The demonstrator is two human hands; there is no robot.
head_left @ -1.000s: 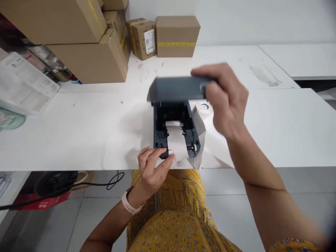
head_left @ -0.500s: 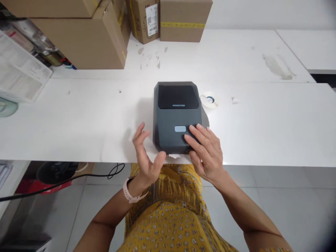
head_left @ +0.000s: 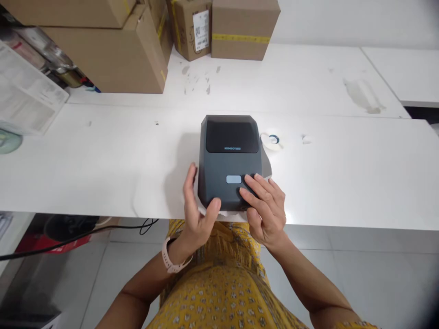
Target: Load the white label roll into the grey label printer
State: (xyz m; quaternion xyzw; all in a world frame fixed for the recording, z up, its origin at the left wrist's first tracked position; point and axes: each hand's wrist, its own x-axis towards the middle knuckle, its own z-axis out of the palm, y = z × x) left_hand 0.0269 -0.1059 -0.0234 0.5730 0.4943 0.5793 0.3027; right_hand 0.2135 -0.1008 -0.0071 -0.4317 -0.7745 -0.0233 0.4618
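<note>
A dark grey label printer [head_left: 229, 164] with a black glossy lid and a pale blue button stands near the front edge of the white table [head_left: 343, 173]. My left hand [head_left: 199, 214] is at its lower left corner, fingers apart, the thumb by the front edge and the fingers along the left side. My right hand [head_left: 265, 205] lies on the lower right corner, its fingers spread on the top close to the button. Just right of the printer a small white roll [head_left: 272, 140] lies on the table.
Cardboard boxes [head_left: 99, 59] are stacked at the back left, with two smaller ones [head_left: 240, 27] beside them. A printed white box [head_left: 27, 87] and a green glass item [head_left: 9, 141] sit at the far left. A black cable [head_left: 85, 240] runs below the table edge.
My left hand has moved in against the printer's left side, its fingers straighter. My right hand stays on the printer's corner. The view has shifted slightly.
</note>
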